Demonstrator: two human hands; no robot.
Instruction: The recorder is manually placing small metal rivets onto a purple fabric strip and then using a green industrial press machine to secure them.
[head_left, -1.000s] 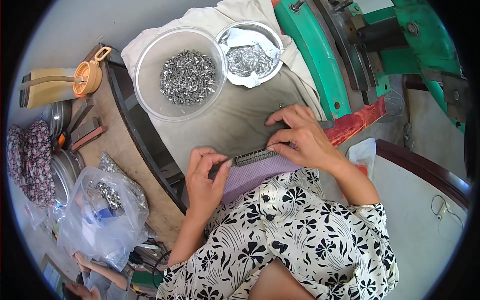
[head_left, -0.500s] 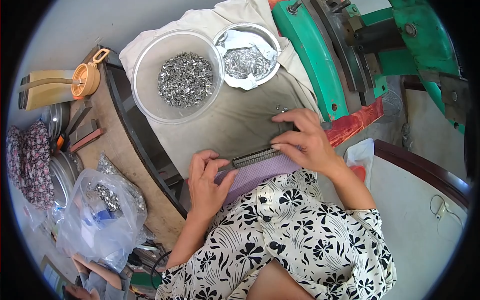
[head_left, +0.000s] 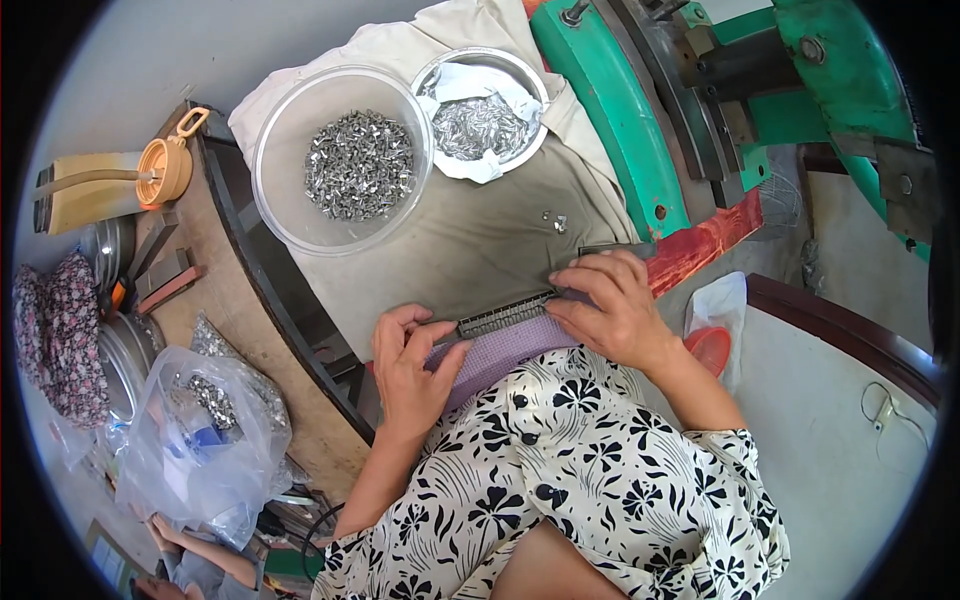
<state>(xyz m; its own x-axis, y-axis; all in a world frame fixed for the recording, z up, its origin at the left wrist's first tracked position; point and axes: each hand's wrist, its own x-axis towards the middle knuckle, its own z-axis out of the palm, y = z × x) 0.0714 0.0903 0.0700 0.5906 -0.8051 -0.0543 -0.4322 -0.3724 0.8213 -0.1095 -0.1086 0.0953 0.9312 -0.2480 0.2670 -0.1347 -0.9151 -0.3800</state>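
Note:
A dark metal bar with a row of narrow slots or pins [head_left: 505,314] lies across the near edge of the cloth, tilted up to the right. Around its left end, my left hand [head_left: 408,365] has thumb and fingers pinched. At the other end my right hand [head_left: 615,312] grips with bent fingers and thumb; its fingers hide that end. Under the bar, a purple checked cloth [head_left: 500,348] covers my lap. A few small shiny metal pieces [head_left: 560,224] lie on the grey-beige cloth [head_left: 480,235] beyond my right hand.
Farther off stand a clear plastic tub [head_left: 262,165] of small metal parts and a steel bowl [head_left: 543,110] holding shiny slim pieces on white lining. A green machine [head_left: 610,115] is at the right. At left are an orange-lidded bottle [head_left: 165,172] and a plastic bag [head_left: 185,465].
My right hand has drawn in from beside the loose pieces, its outstretched index finger now curled onto the bar's right end. The left hand keeps its hold. The whole view has shifted slightly.

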